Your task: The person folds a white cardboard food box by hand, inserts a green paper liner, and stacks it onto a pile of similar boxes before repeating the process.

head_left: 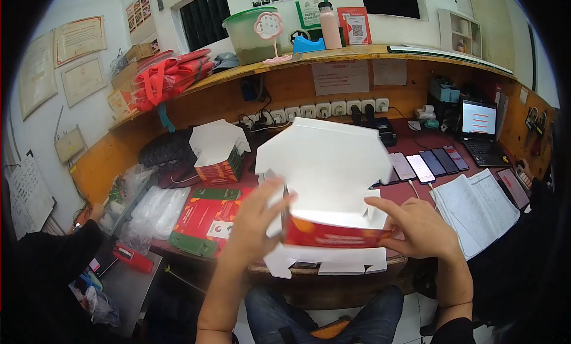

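A red and white cardboard box (333,234) with its white lid raised is held above the desk's front edge. My left hand (253,219) is at its left side, fingers bent against the corner. My right hand (416,225) grips the right front corner, thumb and fingers on either side of the wall. Beneath the box lies an unfolded white cardboard sheet (333,260). To the left, a flat red and green carton (208,219) rests on the desk, and a folded box (220,153) with an open lid stands behind it.
Several phones (421,168) lie on the right, beside papers (476,207) and a laptop (479,130). Plastic bags (156,216) and a red stapler-like object (133,258) are at left. Co-workers' hands show at far left (96,213) and far right (524,170).
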Demonstrator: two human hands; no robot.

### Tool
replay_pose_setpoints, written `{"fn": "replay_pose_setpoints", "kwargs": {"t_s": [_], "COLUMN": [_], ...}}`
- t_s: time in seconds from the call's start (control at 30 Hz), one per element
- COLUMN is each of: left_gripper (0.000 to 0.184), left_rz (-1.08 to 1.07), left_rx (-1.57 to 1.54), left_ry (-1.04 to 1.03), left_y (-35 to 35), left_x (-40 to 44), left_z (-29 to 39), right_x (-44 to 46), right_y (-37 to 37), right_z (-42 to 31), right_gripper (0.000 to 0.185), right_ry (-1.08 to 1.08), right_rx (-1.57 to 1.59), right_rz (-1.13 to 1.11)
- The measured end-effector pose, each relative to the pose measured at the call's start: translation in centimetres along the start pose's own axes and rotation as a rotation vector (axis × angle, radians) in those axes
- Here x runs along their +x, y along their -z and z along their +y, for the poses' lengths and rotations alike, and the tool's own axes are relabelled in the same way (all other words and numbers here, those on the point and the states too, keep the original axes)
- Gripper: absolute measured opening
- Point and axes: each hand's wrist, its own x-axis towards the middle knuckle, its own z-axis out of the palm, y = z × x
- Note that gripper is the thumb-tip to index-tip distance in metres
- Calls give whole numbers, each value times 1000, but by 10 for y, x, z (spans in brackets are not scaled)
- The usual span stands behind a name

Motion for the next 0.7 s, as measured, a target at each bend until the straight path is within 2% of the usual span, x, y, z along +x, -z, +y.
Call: {"fn": "replay_pose_setpoints", "kwargs": {"t_s": [0.03,0.1,0.17,0.2,0.23,0.27,0.33,0.37,0.4,0.43,0.47,0.5,0.53,0.57,0.6,0.63,0.67,0.7], "left_gripper": [76,78,79,76,77,80,83,78,72,72,66,59,44,44,40,37,26,26], "left_rz": [4,-42,-63,-140,-182,-202,-219,-209,-198,-193,-134,-79,-154,-152,-151,-150,-170,-174], "left_rx": [-4,24,-194,-427,-414,-435,-446,-455,-466,-462,-500,-538,-751,-752,-783,-815,-824,-828], "left_ry": [-1,297,132,118,75,73,81,188,294,298,260,221,295,296,201,107,202,207], "left_y": [-1,-6,-18,-25,-42,-52,-53,-47,-43,-44,-46,-46,-40,-38,-37,-37,-36,-38], "left_x": [-2,-9,-24,-28,-41,-47,-57,-63,-67,-70,-73,-75,-76,-80,-82,-81,-82,-78], "left_z": [2,10,36,56,66,69,67,62,57,54,51,48,45,37,29,26,32,36], "right_x": [3,8,15,18,22,23,17,12,10,10,7,7,6,7,8,11,13,16], "right_y": [-7,-28,-55,-66,-77,-98,-98,-106,-112,-115,-117,-120,-126,-128,-119,-114,-110,-107], "right_z": [-2,-17,-28,-28,-27,-21,-23,-20,-11,-5,-6,-2,4,8,4,4,4,3], "right_gripper": [81,86,90,91,92,96,100,99,96,92,59,59,42,28,18,18,19,21], "right_ry": [-2,-30,-56,-72,-83,14,79,114,227,329,271,274,271,266,248,248,160,69], "right_rx": [-5,139,259,453,645,1049,1262,1367,1003,633,521,519,400,277,345,344,478,615], "right_rz": [-2,96,152,123,90,38,-114,-151,-124,-96,-133,-135,-128,-117,-23,-26,-93,-160]}}
